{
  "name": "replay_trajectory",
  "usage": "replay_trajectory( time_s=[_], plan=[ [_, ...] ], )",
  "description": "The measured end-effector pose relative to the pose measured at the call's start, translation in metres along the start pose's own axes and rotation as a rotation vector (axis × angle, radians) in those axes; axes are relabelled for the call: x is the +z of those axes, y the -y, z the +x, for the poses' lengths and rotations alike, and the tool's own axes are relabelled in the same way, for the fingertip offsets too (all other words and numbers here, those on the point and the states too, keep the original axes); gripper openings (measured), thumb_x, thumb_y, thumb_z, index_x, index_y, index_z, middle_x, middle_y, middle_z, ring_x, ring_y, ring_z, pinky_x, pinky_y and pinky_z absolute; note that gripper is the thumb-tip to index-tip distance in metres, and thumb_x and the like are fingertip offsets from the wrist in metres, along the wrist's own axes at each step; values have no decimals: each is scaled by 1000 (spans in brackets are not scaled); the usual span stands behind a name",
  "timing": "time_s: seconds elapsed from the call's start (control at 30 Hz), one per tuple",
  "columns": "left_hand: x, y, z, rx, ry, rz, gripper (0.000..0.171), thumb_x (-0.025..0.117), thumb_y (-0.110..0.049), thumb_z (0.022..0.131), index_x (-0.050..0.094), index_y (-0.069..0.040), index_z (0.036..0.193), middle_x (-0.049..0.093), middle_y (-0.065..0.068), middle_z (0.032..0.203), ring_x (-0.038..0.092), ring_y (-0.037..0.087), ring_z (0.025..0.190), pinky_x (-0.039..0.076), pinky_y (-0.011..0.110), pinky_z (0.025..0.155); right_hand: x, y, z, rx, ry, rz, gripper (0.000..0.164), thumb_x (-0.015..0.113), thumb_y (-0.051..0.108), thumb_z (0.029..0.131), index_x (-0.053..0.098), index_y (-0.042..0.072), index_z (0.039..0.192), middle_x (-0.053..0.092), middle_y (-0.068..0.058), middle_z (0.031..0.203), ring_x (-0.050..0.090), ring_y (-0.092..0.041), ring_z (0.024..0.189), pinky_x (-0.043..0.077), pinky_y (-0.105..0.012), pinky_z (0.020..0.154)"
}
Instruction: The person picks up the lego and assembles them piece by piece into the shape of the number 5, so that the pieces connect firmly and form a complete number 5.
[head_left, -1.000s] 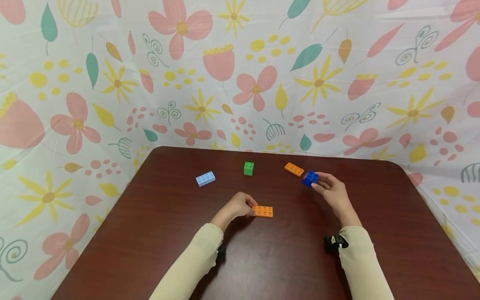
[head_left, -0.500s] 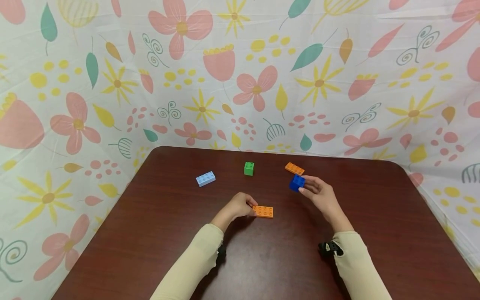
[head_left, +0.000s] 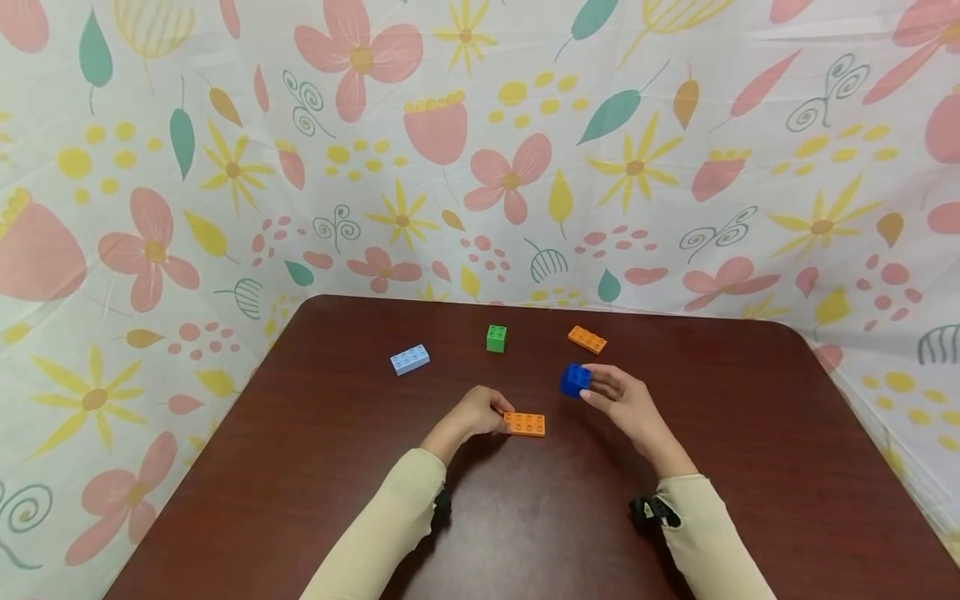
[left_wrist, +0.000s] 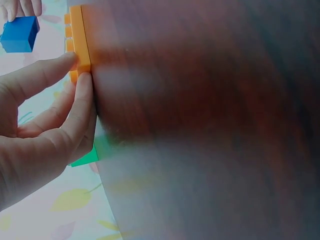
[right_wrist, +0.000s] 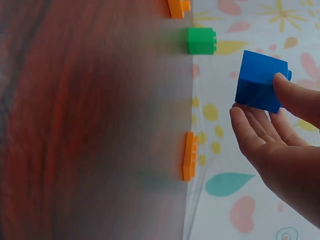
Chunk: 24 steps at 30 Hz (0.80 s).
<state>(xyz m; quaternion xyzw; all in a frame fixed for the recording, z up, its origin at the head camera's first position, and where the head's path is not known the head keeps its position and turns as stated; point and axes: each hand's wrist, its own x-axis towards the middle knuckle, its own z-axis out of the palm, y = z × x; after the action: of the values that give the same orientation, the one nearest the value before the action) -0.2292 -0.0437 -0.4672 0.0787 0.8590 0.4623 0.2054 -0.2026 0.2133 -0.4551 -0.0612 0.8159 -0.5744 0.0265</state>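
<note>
My left hand pinches the left end of a flat orange toy brick with two rows of studs, low at the middle of the table. In the left wrist view, thumb and fingers grip one end of that orange brick. To its upper right, my right hand holds a blue toy brick by its side, raised off the table. The right wrist view shows the blue brick between thumb and fingers, its studs facing right in that view. The two bricks are apart.
Farther back on the brown table lie a light blue brick, a small green brick and a second flat orange brick. A flower-patterned cloth hangs behind the table's far edge.
My right hand has carried the blue brick left and nearer to me, away from the back orange brick. The left hand and its orange brick have stayed in place.
</note>
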Motion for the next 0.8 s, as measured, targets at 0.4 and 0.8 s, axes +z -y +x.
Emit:
replay_trajectory(
  time_s=[0.4,0.8],
  plan=[
    [1,0,-1,-1,3,-10,26,75,9,75,71,0,99,58,8,85,54,15,59,49,28,56,19,1,-4,27,65,47,43,64,8,93,51,3,134,53,-22,132,52,-37,121,49,-38,93],
    [1,1,-1,3,7,3,26,75,7,76,71,0,100,58,7,86,56,18,61,51,29,59,35,1,-7,46,125,60,40,61,4,94,52,1,133,53,-24,132,54,-37,119,50,-40,92]
  ],
)
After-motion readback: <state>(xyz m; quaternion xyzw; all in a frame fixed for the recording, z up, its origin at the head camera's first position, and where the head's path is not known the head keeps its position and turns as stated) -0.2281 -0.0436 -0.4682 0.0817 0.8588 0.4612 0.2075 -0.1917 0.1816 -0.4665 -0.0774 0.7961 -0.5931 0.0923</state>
